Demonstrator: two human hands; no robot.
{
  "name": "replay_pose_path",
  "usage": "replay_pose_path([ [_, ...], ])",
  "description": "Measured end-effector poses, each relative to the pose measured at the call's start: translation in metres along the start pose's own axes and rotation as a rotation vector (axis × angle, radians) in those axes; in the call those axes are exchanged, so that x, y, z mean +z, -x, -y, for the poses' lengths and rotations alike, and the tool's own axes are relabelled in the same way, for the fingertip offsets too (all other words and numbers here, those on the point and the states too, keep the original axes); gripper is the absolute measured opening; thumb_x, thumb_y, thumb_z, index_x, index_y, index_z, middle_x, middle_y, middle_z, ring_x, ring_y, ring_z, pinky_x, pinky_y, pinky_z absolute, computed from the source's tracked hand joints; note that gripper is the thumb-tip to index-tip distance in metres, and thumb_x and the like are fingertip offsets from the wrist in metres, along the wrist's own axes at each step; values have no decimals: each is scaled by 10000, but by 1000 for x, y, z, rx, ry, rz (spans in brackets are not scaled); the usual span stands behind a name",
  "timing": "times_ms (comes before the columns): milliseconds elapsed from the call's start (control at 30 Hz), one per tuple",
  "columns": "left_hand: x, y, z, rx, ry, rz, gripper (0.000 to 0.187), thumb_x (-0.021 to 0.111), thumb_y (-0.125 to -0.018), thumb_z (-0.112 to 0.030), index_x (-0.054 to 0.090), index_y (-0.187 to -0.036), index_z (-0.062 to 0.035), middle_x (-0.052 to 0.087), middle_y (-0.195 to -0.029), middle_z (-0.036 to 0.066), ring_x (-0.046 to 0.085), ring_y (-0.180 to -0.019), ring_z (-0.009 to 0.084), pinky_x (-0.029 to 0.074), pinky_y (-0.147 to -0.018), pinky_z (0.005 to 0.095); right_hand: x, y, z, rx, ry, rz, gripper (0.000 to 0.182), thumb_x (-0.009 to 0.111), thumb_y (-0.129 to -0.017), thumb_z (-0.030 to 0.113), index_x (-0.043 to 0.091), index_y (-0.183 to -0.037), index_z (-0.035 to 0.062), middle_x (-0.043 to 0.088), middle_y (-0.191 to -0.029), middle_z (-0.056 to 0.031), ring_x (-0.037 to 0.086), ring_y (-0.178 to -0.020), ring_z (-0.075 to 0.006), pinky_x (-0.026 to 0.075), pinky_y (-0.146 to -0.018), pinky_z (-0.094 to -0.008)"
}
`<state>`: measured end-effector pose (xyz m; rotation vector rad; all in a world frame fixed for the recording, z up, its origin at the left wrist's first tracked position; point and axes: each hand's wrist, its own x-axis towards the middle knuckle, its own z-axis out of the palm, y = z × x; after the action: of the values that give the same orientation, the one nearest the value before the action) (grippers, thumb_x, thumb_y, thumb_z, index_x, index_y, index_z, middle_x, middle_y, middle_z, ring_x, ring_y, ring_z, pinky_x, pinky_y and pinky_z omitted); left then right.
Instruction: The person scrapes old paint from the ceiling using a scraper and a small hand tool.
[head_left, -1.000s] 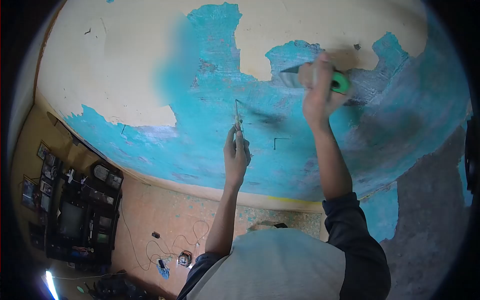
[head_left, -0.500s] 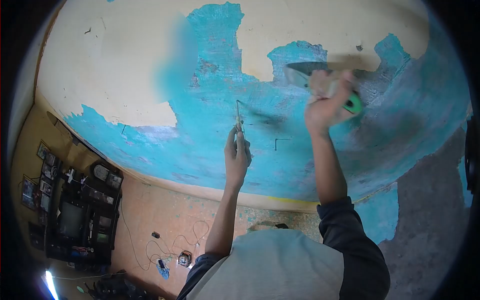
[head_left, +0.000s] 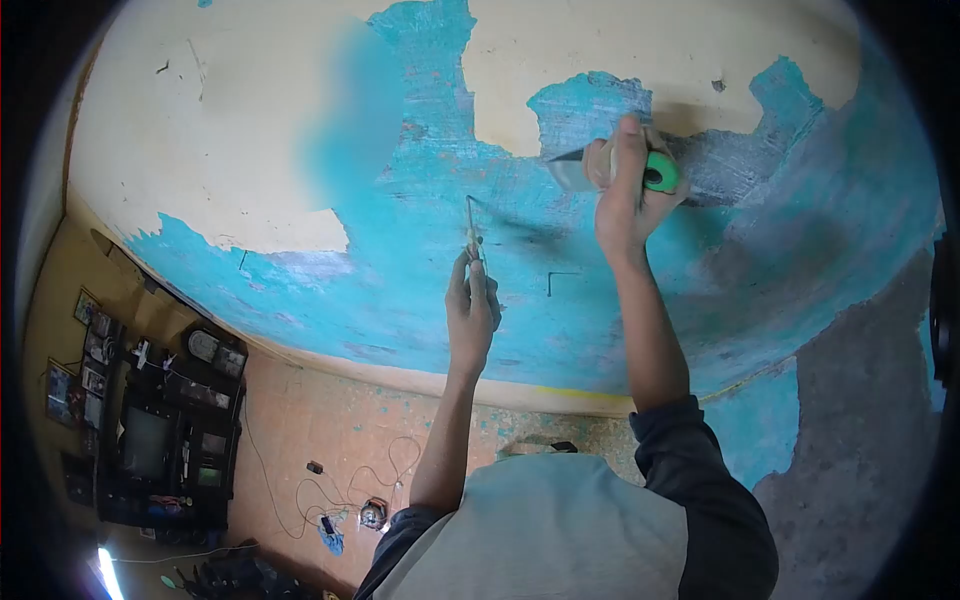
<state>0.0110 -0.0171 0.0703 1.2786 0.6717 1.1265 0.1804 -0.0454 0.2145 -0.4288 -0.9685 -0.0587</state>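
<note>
My right hand [head_left: 635, 190] is wrapped round the handle of a putty knife [head_left: 570, 173], whose green handle end pokes out beside the palm. Its wide blade points left, close over the bare turquoise part of the wall [head_left: 420, 290]; whether it touches cannot be made out. Lower and to the left, my left hand [head_left: 472, 305] has its fingers closed on a thin pointed tool [head_left: 471, 225], seen nearly edge-on. That tool points up toward the wall and casts a slanting shadow. Cream paint [head_left: 240, 140] with ragged edges covers the upper wall.
Paint flakes are scattered on the reddish floor [head_left: 310, 400] at the wall's foot. A cable [head_left: 345, 490] winds there, near a round metallic device [head_left: 373, 514] and a blue cloth [head_left: 331, 536]. A dark cabinet [head_left: 170, 430] stands at left. Grey wall [head_left: 860, 400] shows at right.
My right hand has moved left and slightly down with the putty knife, and its green end has turned more toward the camera. My left hand stays nearly in place; the view has shifted slightly.
</note>
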Motion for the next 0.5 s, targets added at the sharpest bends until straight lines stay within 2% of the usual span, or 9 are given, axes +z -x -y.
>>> replay_pose_path([
  [33, 0, -2, -1, 5, -2, 0, 501, 463, -1135, -394, 507, -1458, -14, 402, -683, -79, 341, -529, 6, 326, -445, 211, 1, -3, 3, 60, 32, 61, 449, 568, -1049, 100, 355, -654, 103, 363, -546, 42, 336, -480, -60, 242, -457, -296],
  [67, -1, 1, 1, -1, -8, 3, 501, 463, -1135, -394, 507, -1458, -14, 402, -683, -79, 341, -529, 6, 326, -445, 211, 2, -4, 6, 2, 62, 37, 449, 560, -1057, 94, 358, -656, 102, 362, -544, 34, 329, -473, -69, 249, -461, -302],
  [100, -2, 1, 2, 2, 5, 16, 481, 472, -1138, -366, 481, -1484, -32, 402, -704, -77, 322, -531, 1, 282, -437, 210, 2, -9, 11, 0, 63, 35, 449, 560, -1057, 94, 358, -656, 102, 362, -544, 34, 329, -473, -69, 249, -461, -302],
  [133, -1, -2, 3, 11, 23, 27, 469, 480, -1140, -337, 456, -1510, -50, 402, -724, -75, 303, -532, -3, 239, -430, 209, 3, -17, 16, -31, -62, -8, 450, 565, -1056, 105, 363, -655, 97, 359, -542, 29, 318, -466, -76, 251, -462, -308],
  [200, -2, -2, 3, 7, 25, 31, 466, 476, -1141, -340, 459, -1508, -54, 403, -722, -76, 303, -531, -3, 240, -430, 208, 3, -32, 31, -66, -207, -50, 441, 562, -1051, 115, 379, -651, 79, 348, -539, 16, 286, -450, -97, 258, -464, -324],
  [300, 0, -2, 2, 3, 20, 27, 460, 473, -1141, -351, 468, -1499, -62, 401, -717, -81, 301, -529, -3, 241, -429, 206, 7, -55, 28, -102, -251, 2, 445, 565, -1047, 120, 374, -647, 81, 342, -540, 17, 280, -447, -98, 255, -462, -326],
  [367, 0, -2, 2, 5, 14, 15, 457, 473, -1140, -359, 475, -1492, -66, 398, -713, -83, 300, -529, -3, 242, -429, 205, 22, -56, 18, -151, -162, -56, 465, 569, -1054, 123, 359, -639, 92, 340, -545, 29, 282, -454, -84, 242, -459, -317],
  [433, -2, -2, 4, -3, 13, 14, 451, 481, -1137, -368, 488, -1475, -69, 391, -707, -85, 300, -528, -7, 242, -431, 201, 29, -48, 6, -21, -130, 160, 483, 571, -1057, 119, 344, -631, 96, 327, -554, 45, 276, -462, -67, 226, -453, -308],
  [500, -4, -3, 6, 10, 11, 19, 450, 482, -1136, -371, 491, -1471, -70, 389, -705, -87, 301, -528, -8, 241, -431, 200, 29, -50, 11, -91, -23, 192, 489, 558, -1065, 114, 341, -627, 91, 322, -558, 53, 283, -468, -53, 214, -454, -298],
])
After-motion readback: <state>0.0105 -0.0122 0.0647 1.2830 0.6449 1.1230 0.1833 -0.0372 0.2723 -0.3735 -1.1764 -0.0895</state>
